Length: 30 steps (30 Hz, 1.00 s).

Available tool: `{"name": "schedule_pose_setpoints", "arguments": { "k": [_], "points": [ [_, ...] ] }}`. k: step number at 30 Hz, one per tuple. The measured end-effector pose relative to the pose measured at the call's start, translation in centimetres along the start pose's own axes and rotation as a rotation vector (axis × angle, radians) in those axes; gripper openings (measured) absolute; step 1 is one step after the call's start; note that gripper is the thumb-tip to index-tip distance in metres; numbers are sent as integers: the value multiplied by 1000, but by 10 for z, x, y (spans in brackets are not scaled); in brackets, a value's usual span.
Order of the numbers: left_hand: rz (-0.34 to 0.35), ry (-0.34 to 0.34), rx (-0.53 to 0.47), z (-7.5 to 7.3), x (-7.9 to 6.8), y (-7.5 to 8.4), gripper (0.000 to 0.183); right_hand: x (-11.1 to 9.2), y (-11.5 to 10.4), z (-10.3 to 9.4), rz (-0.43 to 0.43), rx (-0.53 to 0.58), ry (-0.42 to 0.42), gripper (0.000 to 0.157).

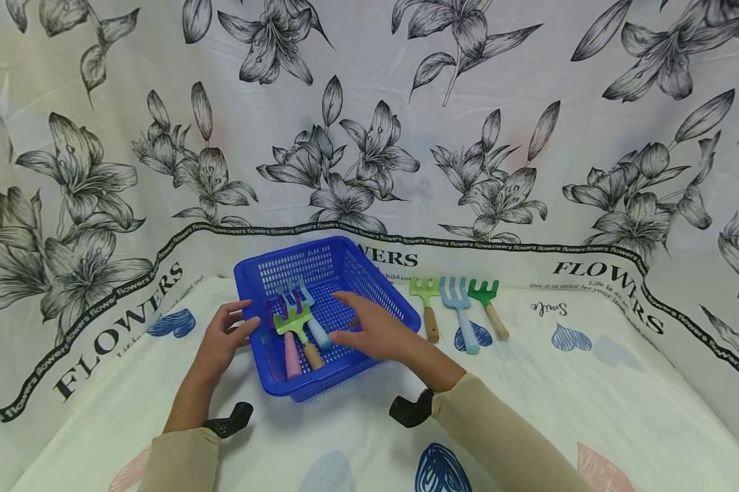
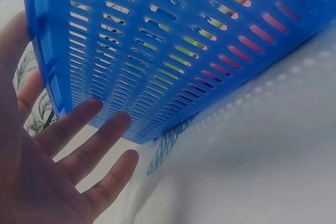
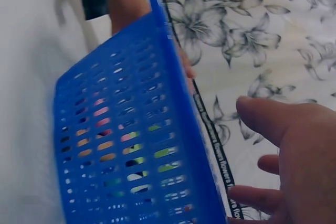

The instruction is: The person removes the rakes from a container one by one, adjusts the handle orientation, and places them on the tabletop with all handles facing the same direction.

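A blue plastic basket (image 1: 382, 281) sits on the cloth with several small garden forks in it. Inside are a green fork (image 1: 293, 320) with a wooden handle, a pink-handled fork (image 1: 292, 355) with purple tines, and a light blue fork (image 1: 317, 333). At the basket's left rim is my left hand (image 1: 218, 338), its thumb and a finger touching the edge. Three spread fingers (image 2: 94, 153) lie beside the outer wall in the left wrist view. My right hand (image 1: 372, 328) reaches over the basket's right side, fingers spread, holding nothing.
Right of the basket, three more forks lie in a row: a light green fork (image 1: 429, 311), a light blue fork (image 1: 462, 314) and a dark green fork (image 1: 489, 307). A flower-printed cloth (image 1: 498, 239) hangs behind and covers the table.
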<state>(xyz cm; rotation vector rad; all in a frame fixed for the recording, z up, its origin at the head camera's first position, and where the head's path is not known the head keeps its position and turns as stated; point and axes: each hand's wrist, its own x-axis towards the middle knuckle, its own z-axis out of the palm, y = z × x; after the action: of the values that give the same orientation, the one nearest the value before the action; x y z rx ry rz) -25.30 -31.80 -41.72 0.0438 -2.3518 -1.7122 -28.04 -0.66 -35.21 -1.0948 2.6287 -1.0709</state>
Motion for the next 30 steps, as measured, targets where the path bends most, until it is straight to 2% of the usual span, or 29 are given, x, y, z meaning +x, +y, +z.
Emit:
{"name": "schedule_pose_setpoints", "arguments": {
  "k": [8,12,16,21,30],
  "points": [
    [-22,5,1,-3,-2,-2,70,15,-9,6,-107,153,-164,74],
    [-27,1,-5,-5,-1,-4,69,18,-14,11,-123,185,-197,74],
    [-23,1,-7,-7,0,-5,66,24,-17,17,-108,182,-230,71],
    [-20,3,-3,-6,-1,-3,66,33,-18,24,-97,121,-300,67],
    [10,-7,-2,-1,1,-2,65,43,-11,28,20,82,-380,68]
  ]
}}
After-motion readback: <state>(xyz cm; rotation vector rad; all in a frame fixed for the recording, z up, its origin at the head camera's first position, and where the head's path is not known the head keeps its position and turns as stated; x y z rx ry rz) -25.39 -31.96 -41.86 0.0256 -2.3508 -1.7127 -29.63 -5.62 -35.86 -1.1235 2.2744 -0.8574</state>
